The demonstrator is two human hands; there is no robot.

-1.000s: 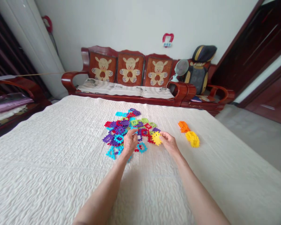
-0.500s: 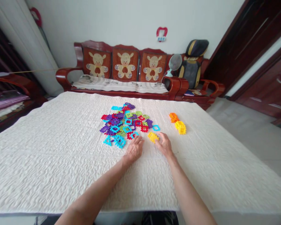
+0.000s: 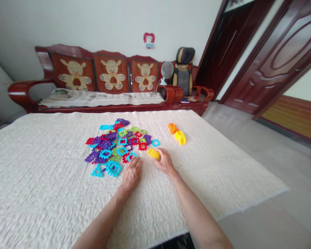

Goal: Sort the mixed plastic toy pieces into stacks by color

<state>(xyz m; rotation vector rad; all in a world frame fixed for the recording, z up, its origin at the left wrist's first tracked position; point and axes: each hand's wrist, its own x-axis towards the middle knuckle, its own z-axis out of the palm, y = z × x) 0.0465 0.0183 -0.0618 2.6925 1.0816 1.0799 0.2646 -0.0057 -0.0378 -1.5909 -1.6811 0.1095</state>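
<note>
While the left hand lies palm down on the white quilted cover, it's the right hand that has the action! Thumb and fingers are closed about the right end of a yellow piece, just a narrow gap between them, with the notched left part poking out clear of the grip. And where's that yellow piece? Low over the cover, just right of the big heap of notched plastic shapes, below a light-blue frame at the heap's right edge.

Over to the left hand: fingers together and lightly bent, tips right up by a red piece at the heap's near edge. Whether anything sits under that palm, nobody can tell from this angle.

What a jumble in that heap: purple, red, green and blue, overlapping every which way, a blue triangle at the near left corner. Well off to the right, an orange cluster and a yellow cluster stand end to end. Beyond the cover, three bear cushions line a wooden sofa, a small fan by its right arm.
</note>
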